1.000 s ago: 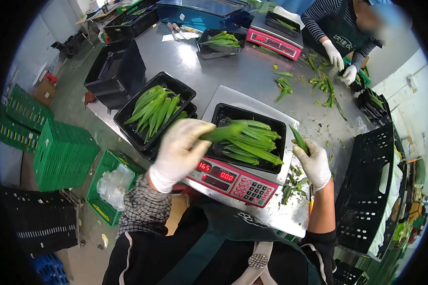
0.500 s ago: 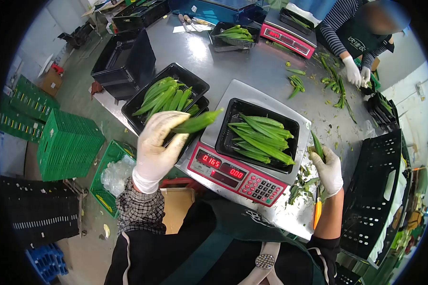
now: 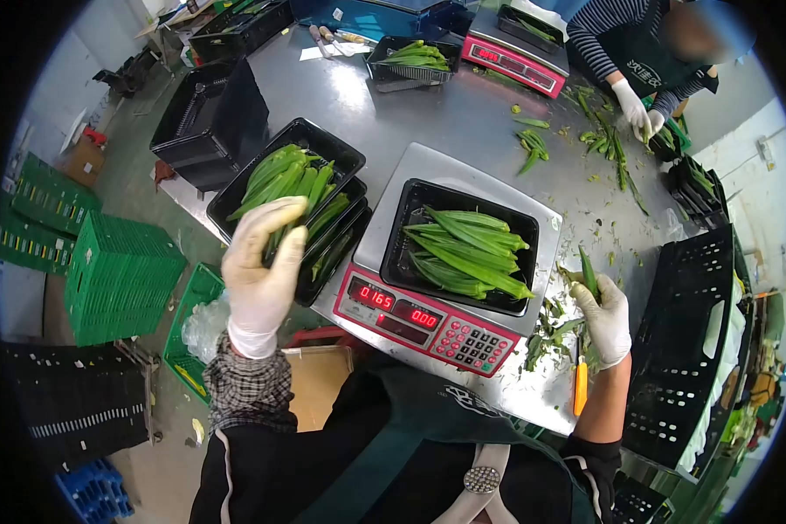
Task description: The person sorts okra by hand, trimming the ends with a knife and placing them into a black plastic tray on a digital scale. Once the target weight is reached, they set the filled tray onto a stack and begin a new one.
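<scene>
Head view, scale [image 3: 410,314] beside okra tray [image 3: 336,144], crates [image 3: 118,275]

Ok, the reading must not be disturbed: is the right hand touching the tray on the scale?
Apart. The head view shows the right hand holding an okra pod beside the scale, with littered table between it and the tray.

Near scale [image 3: 452,179], left red display [image 3: 376,298], at 6 o'clock of its black tray: 0165
Near scale, right red display [image 3: 417,316]: 0.00
Near scale keypad [image 3: 476,347]: key marks too small to read
Far scale [image 3: 515,54], at 1 o'clock: red digits unreadable
Co-worker's apron [image 3: 646,65], at 1 o'clock: pale characters, not legible
</scene>
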